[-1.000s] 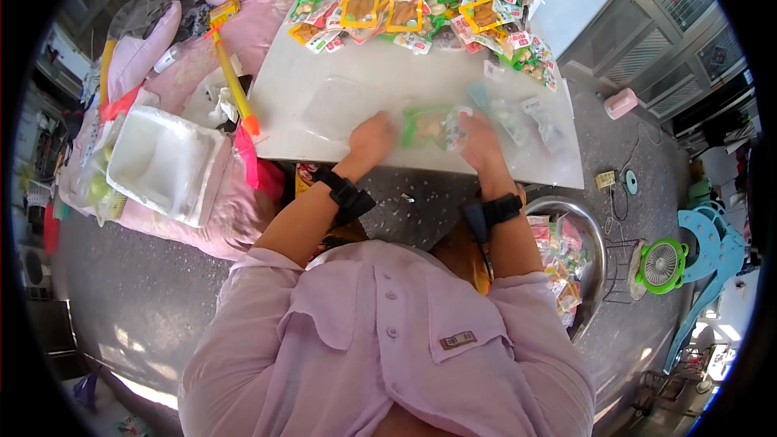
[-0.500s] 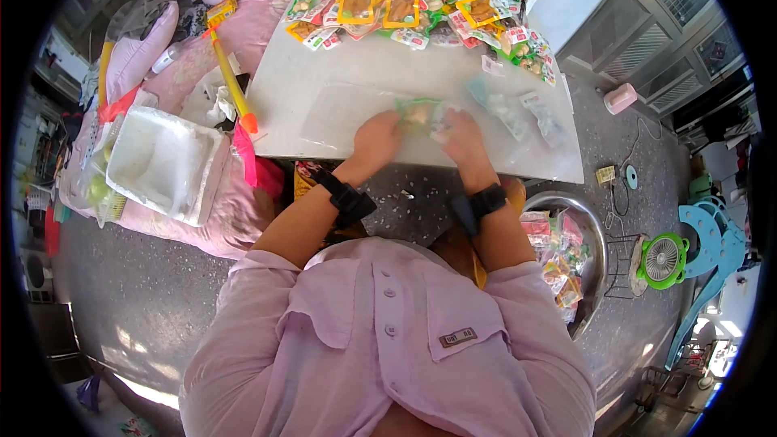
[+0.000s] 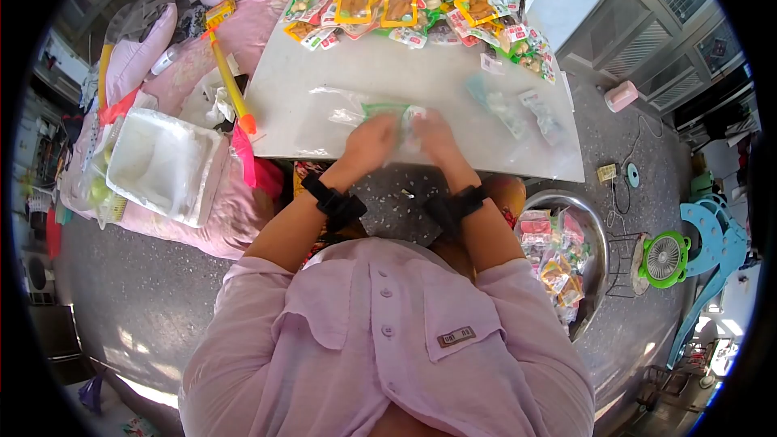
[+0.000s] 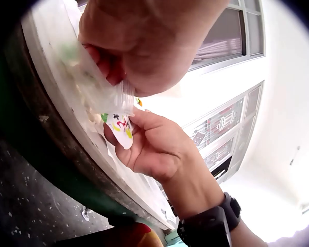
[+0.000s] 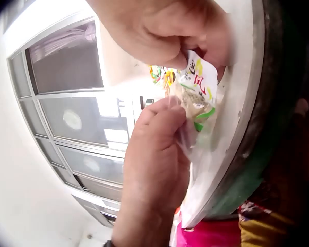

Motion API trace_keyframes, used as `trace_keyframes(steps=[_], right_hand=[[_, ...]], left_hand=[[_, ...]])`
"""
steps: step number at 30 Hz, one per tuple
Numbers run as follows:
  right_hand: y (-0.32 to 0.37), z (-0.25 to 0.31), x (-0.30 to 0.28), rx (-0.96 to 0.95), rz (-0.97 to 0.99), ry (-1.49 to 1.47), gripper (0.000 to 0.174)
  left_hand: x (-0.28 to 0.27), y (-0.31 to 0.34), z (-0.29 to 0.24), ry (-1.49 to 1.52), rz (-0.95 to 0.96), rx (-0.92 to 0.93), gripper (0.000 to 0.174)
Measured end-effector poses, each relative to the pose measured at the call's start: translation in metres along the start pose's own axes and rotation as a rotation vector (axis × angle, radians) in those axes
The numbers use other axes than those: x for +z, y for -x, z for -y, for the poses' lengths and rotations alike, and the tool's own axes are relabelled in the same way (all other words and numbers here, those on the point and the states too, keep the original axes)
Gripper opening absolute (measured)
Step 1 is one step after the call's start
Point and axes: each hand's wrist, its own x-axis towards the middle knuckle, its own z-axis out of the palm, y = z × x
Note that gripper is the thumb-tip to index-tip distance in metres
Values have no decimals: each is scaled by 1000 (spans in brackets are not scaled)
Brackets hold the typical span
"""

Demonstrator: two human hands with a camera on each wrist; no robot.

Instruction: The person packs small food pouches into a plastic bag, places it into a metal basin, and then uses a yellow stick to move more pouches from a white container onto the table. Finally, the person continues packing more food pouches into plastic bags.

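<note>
My left hand (image 3: 371, 144) pinches the mouth of a clear plastic bag (image 3: 328, 112) near the front edge of the table. In my right hand (image 3: 435, 139) is the white printed end of a snack packet (image 5: 200, 77) with green trim, gripped between thumb and fingers. The packet's green end lies within the clear bag, as the right wrist view shows. Both hands are close together, and the left wrist view has the bag's edge (image 4: 124, 98) right by the right hand's fingertips. The bag's long flat part spreads leftward over the table.
A big heap of snack packets (image 3: 429, 0) covers the table's back. Two bagged packets (image 3: 541, 117) lie at the right of the table (image 3: 283, 73). A metal basin (image 3: 600, 251) of packets stands on the floor at right, a white foam box (image 3: 154, 166) on the bed at left.
Both hands have moved left, the right hand more, bringing the packet into the clear bag. The left hand has taken hold of the bag's mouth.
</note>
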Motion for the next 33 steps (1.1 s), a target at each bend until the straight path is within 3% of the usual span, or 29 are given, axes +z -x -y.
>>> trace_keyframes(steps=[2,5,8,11,14,17,20,23,26,29,32,33], right_hand=[[-17,-23,-1,-27,29,236,20],[10,26,-7,72,133,439,22],[15,36,-16,221,243,112,23],[12,17,10,273,87,-398,23],[-1,-1,21,224,1,-567,21],[8,31,13,47,31,448,20],[12,33,16,44,-19,300,24],[-2,7,23,191,55,-222,27],[-18,-13,36,-82,-229,252,27],[-5,17,40,-5,-189,213,26],[-21,-3,35,-108,-47,503,24],[-20,1,35,-35,-38,392,21]], left_hand=[[1,1,2,-45,-1,30,18],[2,4,6,-122,-31,86,17],[7,6,10,-193,-41,125,17],[9,8,5,-209,-60,145,16],[8,8,3,-176,-92,179,15],[1,8,4,-170,-92,216,15],[0,10,-2,-137,-122,263,16],[3,8,3,-162,-119,220,17],[6,7,6,-165,-118,228,27],[8,6,10,-156,-161,233,33],[3,7,12,-166,-152,222,34],[1,7,11,-169,-140,221,34]])
